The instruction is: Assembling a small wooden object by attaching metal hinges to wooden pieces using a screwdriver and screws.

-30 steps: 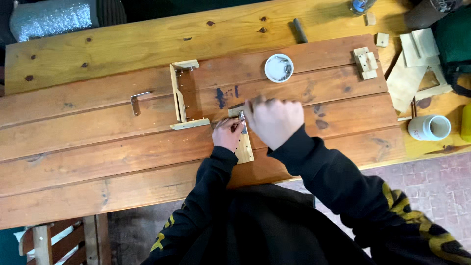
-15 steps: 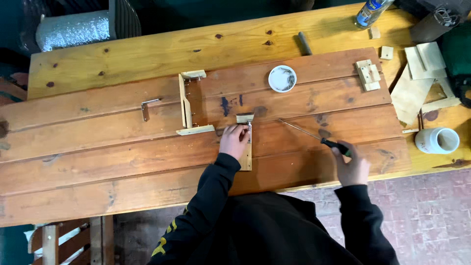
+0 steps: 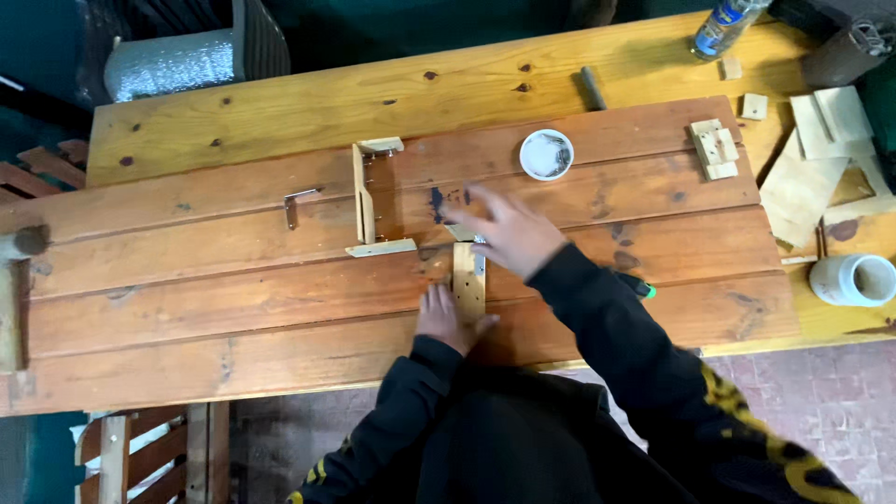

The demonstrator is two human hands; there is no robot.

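We record the bench from overhead. Our left hand (image 3: 446,319) lies flat, palm down and fingers loosely spread, pressing the near end of a short pale wooden strip (image 3: 469,278) that points away from us on the reddish plank panel (image 3: 233,289). It grips nothing; it only bears on the strip and the panel.

Our right hand (image 3: 509,231) is over the far end of that strip, fingers extended and spread toward the left. It is motion-blurred; we cannot tell whether it pinches anything small. A second, smaller pale piece (image 3: 459,231) shows just under its fingertips, touching the far end of the strip.

Just left of the strip stands a U-shaped wooden frame (image 3: 371,198), made of one upright slat with a short crosspiece at each end, its open side facing right. The near crosspiece lies just beside the strip's far end. Further left on the panel lies a small metal angle bracket (image 3: 297,201), well apart from both hands.

Beyond the right hand sits a round white dish (image 3: 546,154) with dark contents. Dark stains mark the panel between dish and frame. To the far right we note a small stack of wooden blocks (image 3: 714,148), thin plywood offcuts (image 3: 812,177) and a white cup (image 3: 851,279) on the yellow pine table (image 3: 280,103). A green-tipped object (image 3: 644,290) peeks out beside our right sleeve.
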